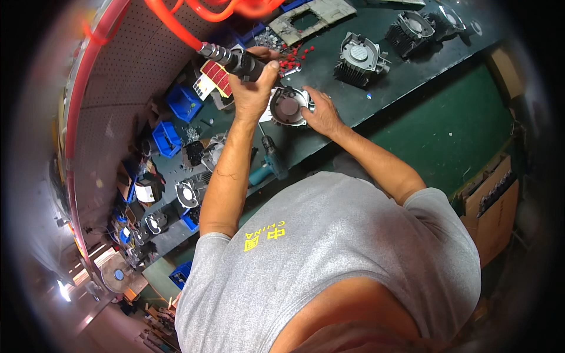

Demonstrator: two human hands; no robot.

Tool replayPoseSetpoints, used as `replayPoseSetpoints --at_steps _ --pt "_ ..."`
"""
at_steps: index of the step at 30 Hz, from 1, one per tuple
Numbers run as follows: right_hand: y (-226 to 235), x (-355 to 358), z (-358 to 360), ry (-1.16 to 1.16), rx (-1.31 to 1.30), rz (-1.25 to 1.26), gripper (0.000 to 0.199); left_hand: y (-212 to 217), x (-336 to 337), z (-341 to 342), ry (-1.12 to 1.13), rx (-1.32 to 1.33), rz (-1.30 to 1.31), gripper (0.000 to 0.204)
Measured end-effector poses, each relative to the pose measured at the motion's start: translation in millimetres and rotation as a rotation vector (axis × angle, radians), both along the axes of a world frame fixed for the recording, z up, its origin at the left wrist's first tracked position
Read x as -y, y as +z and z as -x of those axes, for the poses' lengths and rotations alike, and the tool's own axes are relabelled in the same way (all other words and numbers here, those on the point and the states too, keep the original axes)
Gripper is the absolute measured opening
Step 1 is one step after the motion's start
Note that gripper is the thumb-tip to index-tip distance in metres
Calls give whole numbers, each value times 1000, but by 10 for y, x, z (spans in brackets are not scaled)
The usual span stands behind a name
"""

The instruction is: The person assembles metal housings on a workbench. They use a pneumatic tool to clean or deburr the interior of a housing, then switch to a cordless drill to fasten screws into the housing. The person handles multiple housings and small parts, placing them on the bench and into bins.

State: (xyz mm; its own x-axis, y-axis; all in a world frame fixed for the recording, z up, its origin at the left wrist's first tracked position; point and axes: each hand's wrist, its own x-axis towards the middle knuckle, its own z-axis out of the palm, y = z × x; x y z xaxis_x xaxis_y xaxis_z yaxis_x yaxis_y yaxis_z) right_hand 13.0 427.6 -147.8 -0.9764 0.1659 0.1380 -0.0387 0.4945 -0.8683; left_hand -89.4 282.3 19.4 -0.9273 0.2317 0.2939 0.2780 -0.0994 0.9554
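My left hand (252, 97) is wrapped round a dark pneumatic tool (246, 66) with a metal hose coupling, held at the far side of a round cast-metal housing (288, 107). The tool's working tip is hidden behind my hand and the housing. On the housing's right rim, my right hand (322, 113) grips with thumb and fingers, holding it on the bench. The housing's open face, with a brownish disc inside, points up. Close to my left forearm a teal power drill (272, 160) lies on the bench, its bit toward the housing.
Finned metal housings (360, 56) stand along the dark green bench (329, 76) to the right; others sit at left. Red caps (292, 59) and loose screws lie behind my hands. Blue bins (183, 103) line the pegboard (138, 65). An orange air hose (176, 26) hangs overhead.
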Motion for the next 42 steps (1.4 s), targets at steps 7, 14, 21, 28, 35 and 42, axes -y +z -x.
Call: replayPoseSetpoints --at_steps 7,14,21,28,35,42 --pt "-16 -1 -3 31 20 -9 63 -18 -130 11 -15 -1 19 12" --pt "16 -27 22 55 26 -20 61 -46 -161 52 25 -102 171 9" --pt "18 -21 31 29 46 -18 62 20 -180 25 6 -79 168 7" --pt "76 11 9 -3 70 -33 62 107 -163 -65 -8 31 102 14" --pt "20 -22 -12 13 112 -19 63 114 182 -101 116 -76 -103 22" --pt "39 -168 -18 155 38 96 71 -291 521 -260 352 -168 -79 29"
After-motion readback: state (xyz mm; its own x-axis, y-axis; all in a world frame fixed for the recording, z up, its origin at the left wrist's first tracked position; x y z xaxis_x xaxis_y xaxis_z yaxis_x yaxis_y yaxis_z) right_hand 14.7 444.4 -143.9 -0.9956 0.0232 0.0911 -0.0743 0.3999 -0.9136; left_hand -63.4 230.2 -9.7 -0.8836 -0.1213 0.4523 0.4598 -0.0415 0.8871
